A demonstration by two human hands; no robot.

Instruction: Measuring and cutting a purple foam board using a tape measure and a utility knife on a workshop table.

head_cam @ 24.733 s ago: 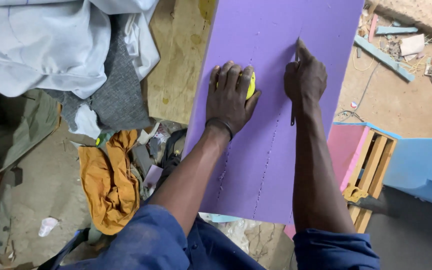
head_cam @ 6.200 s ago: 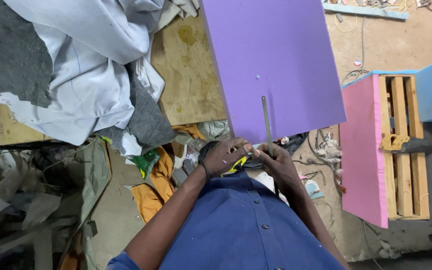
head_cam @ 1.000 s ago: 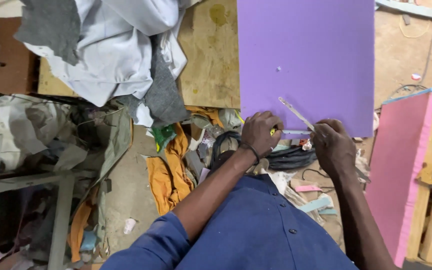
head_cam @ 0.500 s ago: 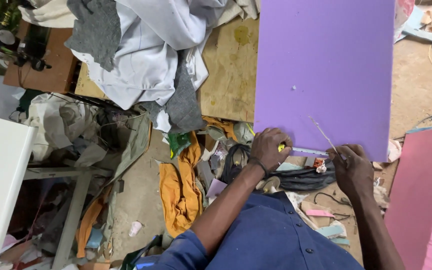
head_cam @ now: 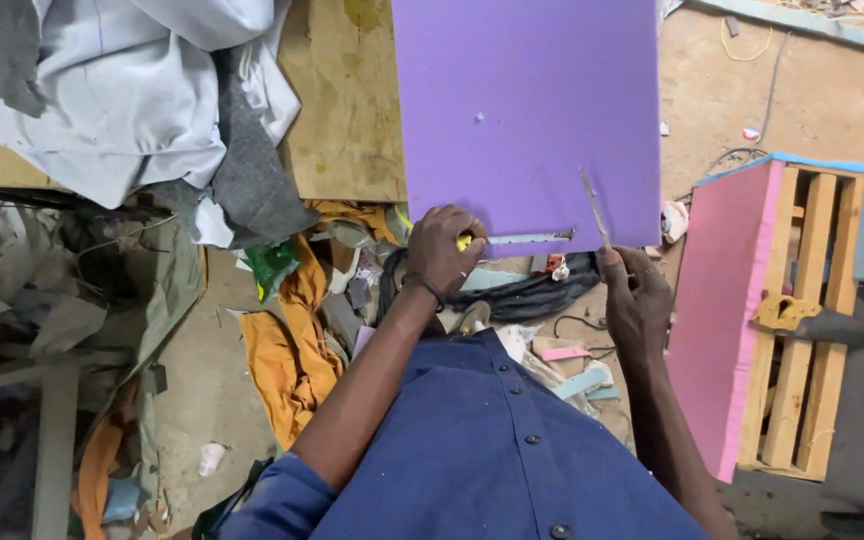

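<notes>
- Left hand (head_cam: 444,248) is clenched on a yellow tape measure (head_cam: 464,241), its blade (head_cam: 530,238) running along the near edge of the purple foam sheet (head_cam: 527,110).
- Right hand (head_cam: 635,296) pinches a thin blade, possibly a knife (head_cam: 593,207), angled over the sheet.
- A pink foam panel (head_cam: 717,310) stands just right; an orange cloth (head_cam: 287,340) lies left.

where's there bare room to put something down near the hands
The purple foam sheet is bare above the tape measure in the left hand and the blade in the right hand. The plywood board beside it is open too. Below the hands, the scraps and orange cloth crowd the floor.
</notes>
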